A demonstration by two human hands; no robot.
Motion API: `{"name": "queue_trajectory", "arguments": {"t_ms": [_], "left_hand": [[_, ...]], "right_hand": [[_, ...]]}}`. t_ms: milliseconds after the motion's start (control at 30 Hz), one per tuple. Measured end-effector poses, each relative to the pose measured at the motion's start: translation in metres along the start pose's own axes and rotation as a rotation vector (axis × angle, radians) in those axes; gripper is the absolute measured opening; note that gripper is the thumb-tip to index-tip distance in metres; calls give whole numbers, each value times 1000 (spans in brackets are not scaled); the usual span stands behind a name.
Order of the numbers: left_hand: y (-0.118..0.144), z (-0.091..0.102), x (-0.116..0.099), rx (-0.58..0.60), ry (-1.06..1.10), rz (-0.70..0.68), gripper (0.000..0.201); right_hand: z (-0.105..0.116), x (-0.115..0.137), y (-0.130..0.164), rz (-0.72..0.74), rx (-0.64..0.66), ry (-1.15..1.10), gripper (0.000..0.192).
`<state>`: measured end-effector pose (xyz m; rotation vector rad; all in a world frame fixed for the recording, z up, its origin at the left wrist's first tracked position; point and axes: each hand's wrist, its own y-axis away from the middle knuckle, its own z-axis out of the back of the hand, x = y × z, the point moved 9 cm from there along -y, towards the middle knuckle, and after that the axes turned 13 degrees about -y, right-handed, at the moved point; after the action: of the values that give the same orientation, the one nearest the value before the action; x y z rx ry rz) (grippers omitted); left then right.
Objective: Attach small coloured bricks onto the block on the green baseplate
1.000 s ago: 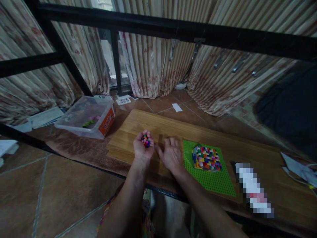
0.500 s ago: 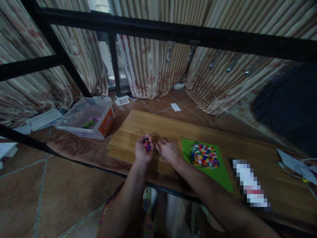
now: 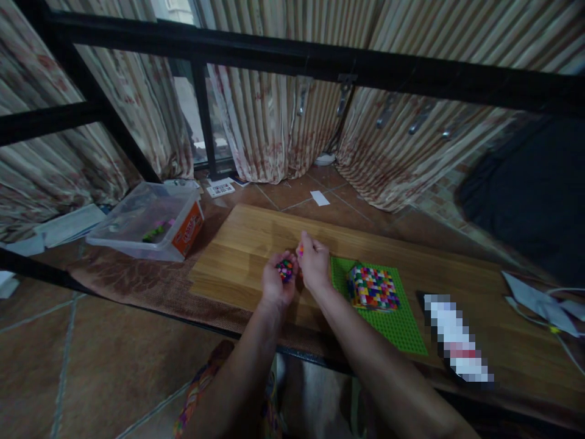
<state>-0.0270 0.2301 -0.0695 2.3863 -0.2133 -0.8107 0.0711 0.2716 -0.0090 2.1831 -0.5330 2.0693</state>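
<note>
My left hand [image 3: 275,285] is cupped palm up around a heap of small toy bricks [image 3: 285,271] in mixed colours. Right beside it my right hand [image 3: 315,261] is closed, thumb upward, with pink and orange toy bricks [image 3: 300,250] showing at its fingers. How many it holds is hidden. To the right, a green baseplate [image 3: 404,332] lies on the wooden board [image 3: 256,228]. On that plate stands a block-shaped build of many-coloured bricks [image 3: 373,286], which neither hand touches.
A clear plastic box [image 3: 132,241] with an orange label and a few green and pink pieces stands at the left. A dark, partly blurred-out object [image 3: 457,341] lies right of the baseplate. White papers and a cable [image 3: 543,305] are at the far right. A black metal bar [image 3: 274,49] crosses above.
My right hand has lifted off the board and turned thumb-up, now with bricks in its fingers. My left hand has come closer to it, still cupping its bricks. The view has shifted slightly.
</note>
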Motion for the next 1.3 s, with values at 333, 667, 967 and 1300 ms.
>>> {"name": "queue_trajectory", "arguments": {"t_ms": [333, 667, 967, 1300], "left_hand": [[11, -15, -20, 158, 71, -32, 29], [4, 1, -24, 52, 105, 37, 36], [5, 7, -33, 30, 138, 26, 37], [-1, 13, -36, -1, 151, -13, 25]], "right_hand": [[-49, 41, 34, 192, 189, 86, 15], [32, 43, 30, 202, 45, 254, 20], [26, -7, 50, 133, 432, 753, 23], [7, 0, 31, 31, 393, 545, 16]]}}
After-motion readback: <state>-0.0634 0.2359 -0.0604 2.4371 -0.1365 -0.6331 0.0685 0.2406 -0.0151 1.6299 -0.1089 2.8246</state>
